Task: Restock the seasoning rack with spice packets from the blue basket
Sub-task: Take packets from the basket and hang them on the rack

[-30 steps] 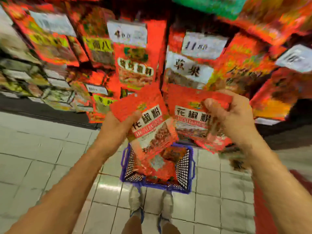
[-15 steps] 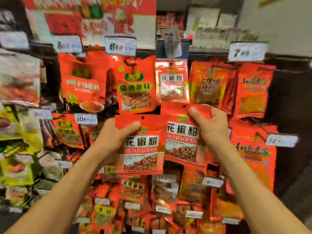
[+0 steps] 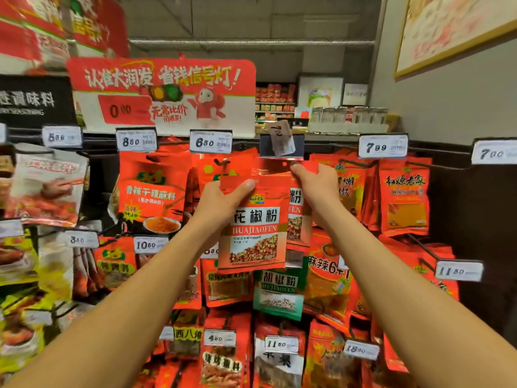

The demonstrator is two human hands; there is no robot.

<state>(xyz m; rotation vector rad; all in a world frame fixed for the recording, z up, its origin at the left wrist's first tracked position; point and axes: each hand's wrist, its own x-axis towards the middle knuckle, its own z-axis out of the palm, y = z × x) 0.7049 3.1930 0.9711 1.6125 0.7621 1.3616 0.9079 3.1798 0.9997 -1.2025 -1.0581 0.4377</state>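
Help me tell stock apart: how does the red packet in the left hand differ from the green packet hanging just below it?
The red packet is held up by the left hand; the green packet hangs on the rack. The red packet reads HUAJIAOFEN, the green HUJIAOFEN. The red packet's window shows reddish bits, the green packet's pale ones. Both have similar layouts.

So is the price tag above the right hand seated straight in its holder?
No, tipped. The 7.00 price tag sits askew in its dark holder, just above the right hand; neighbouring tags sit level.
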